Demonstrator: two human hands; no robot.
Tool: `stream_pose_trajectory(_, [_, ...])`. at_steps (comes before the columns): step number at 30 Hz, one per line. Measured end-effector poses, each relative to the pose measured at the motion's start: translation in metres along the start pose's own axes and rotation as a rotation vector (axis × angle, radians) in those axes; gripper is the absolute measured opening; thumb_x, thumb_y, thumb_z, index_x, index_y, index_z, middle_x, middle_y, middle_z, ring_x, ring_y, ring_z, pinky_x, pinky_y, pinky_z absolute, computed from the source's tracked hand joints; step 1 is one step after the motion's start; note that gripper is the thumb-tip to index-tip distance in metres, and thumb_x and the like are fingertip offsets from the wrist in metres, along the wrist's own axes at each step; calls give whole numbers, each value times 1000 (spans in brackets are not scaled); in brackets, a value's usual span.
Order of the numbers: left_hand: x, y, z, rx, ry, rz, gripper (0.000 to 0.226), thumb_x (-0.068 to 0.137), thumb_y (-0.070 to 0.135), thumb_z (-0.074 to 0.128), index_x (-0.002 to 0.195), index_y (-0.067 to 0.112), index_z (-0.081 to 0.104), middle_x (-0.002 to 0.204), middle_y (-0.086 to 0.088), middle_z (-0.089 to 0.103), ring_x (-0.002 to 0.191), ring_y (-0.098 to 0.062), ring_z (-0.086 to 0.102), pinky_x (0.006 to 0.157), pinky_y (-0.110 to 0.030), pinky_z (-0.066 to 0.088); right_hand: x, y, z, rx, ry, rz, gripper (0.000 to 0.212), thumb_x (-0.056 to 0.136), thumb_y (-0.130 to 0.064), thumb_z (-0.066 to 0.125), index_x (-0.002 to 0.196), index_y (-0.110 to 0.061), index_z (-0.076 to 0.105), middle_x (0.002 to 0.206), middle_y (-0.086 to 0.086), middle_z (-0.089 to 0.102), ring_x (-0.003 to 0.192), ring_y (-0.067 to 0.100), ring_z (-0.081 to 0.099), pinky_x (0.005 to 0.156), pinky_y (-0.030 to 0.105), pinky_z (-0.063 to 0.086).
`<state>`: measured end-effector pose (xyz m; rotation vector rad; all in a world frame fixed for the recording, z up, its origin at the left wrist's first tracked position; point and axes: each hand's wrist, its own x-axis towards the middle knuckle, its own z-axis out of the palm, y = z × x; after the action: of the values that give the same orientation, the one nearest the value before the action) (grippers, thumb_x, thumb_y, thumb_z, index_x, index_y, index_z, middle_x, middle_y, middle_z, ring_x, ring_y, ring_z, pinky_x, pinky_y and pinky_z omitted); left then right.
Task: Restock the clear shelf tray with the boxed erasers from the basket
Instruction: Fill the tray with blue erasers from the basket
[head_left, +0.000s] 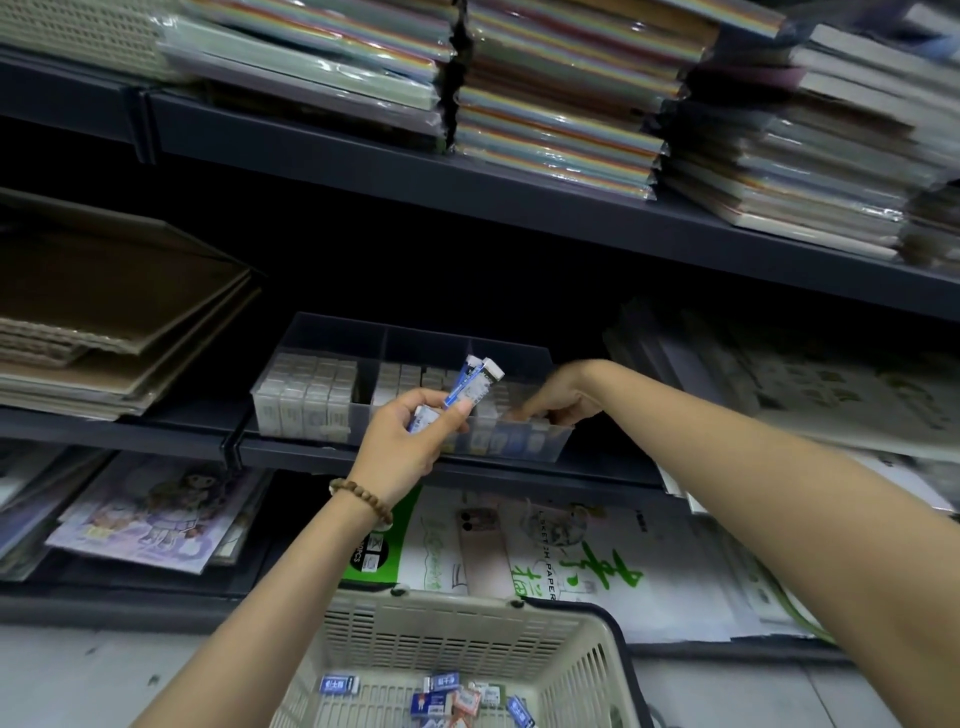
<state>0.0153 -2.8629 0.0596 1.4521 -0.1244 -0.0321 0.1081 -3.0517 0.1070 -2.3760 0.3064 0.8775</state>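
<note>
Here, right hand (563, 404) inside tray (540, 448) front edge.

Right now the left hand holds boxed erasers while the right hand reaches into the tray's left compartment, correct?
Not quite. The head view shows the right hand reaching into the right compartment of the clear tray, not the left. The left hand does hold boxed erasers.

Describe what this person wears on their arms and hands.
The left forearm and right forearm are bare, with no sleeve in view, and neither the left hand nor the right hand has a glove. The left wrist carries a bracelet of round brown beads. No watch or ring shows.
</note>
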Motion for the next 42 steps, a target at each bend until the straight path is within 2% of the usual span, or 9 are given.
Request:
stream_pose_trajectory(5, [0, -1, -1, 9, -5, 2, 20, 84, 29, 64, 95, 12, 64, 73, 2, 69, 41, -4, 36, 37, -16, 29, -4, 4, -17, 48, 0, -36, 40, 85, -17, 67, 117, 3, 56, 130, 16, 52, 124, 20, 49, 102, 29, 45])
stream_pose_trajectory(13, [2, -2, 9, 26, -25, -13, 20, 85, 28, 64, 94, 11, 64, 72, 3, 69, 39, -4, 35, 36, -15, 29, -17, 23, -28, 167, -13, -108, 30, 90, -12, 59, 115, 5, 58, 123, 17, 61, 85, 11, 63, 82, 21, 55])
stream_pose_trajectory(19, [10, -2, 26, 64, -54, -4, 19, 85, 29, 64, 89, 11, 66, 71, 3, 69, 41, -6, 35, 37, -17, 28, -38, 20, -29, 167, 129, -300, 43, 96, -34, 49, 124, -2, 53, 120, 16, 62, 106, 27, 62, 84, 29, 54])
stream_pose_trajectory(22, [21, -1, 39, 117, -54, -7, 22, 84, 34, 64, 85, 12, 67, 76, -9, 66, 43, -9, 36, 39, -21, 29, -52, 22, -32, 387, 28, -485, 40, 95, -42, 45, 115, -10, 59, 109, 7, 68, 99, 20, 66, 80, 27, 57])
stream_pose_trajectory(26, [35, -3, 59, 150, -61, -6, 20, 85, 34, 64, 83, 14, 68, 78, -23, 62, 43, -11, 37, 40, -20, 30, -51, 38, -34, 391, 49, -638, 25, 88, -15, 62, 113, -11, 61, 98, 4, 69, 85, 9, 68, 71, 18, 55])
stream_pose_trajectory(30, [45, -4, 64, 246, -53, 24, 25, 85, 31, 65, 103, 14, 65, 61, 16, 61, 46, 6, 48, 41, -13, 37, -40, 55, -49, 435, 154, -685, 21, 83, 0, 65, 99, -13, 64, 93, 4, 67, 77, 5, 67, 67, 15, 54])
stream_pose_trajectory(34, [54, -8, 52, 281, 7, 18, 31, 89, 29, 61, 116, 14, 59, 67, 12, 63, 43, 1, 45, 39, -17, 37, -28, 67, -64, 166, 270, -620, 31, 80, -4, 70, 111, -11, 64, 101, 4, 66, 85, 6, 62, 75, 11, 50])
stream_pose_trajectory(37, [55, -10, 49, 273, 7, 14, 25, 91, 25, 59, 113, 14, 59, 44, 19, 57, 35, 2, 42, 37, -12, 33, -19, 63, -59, 42, 271, -591, 36, 82, -8, 70, 117, -12, 62, 114, 7, 65, 101, 15, 62, 87, 20, 47])
stream_pose_trajectory(42, [57, -10, 49, 338, 28, 55, 16, 88, 25, 63, 102, 17, 64, 50, 17, 50, 35, 5, 45, 39, -9, 33, -9, 47, -52, -182, 322, -568, 37, 82, -8, 69, 118, -8, 63, 118, 7, 65, 105, 16, 61, 90, 24, 47])
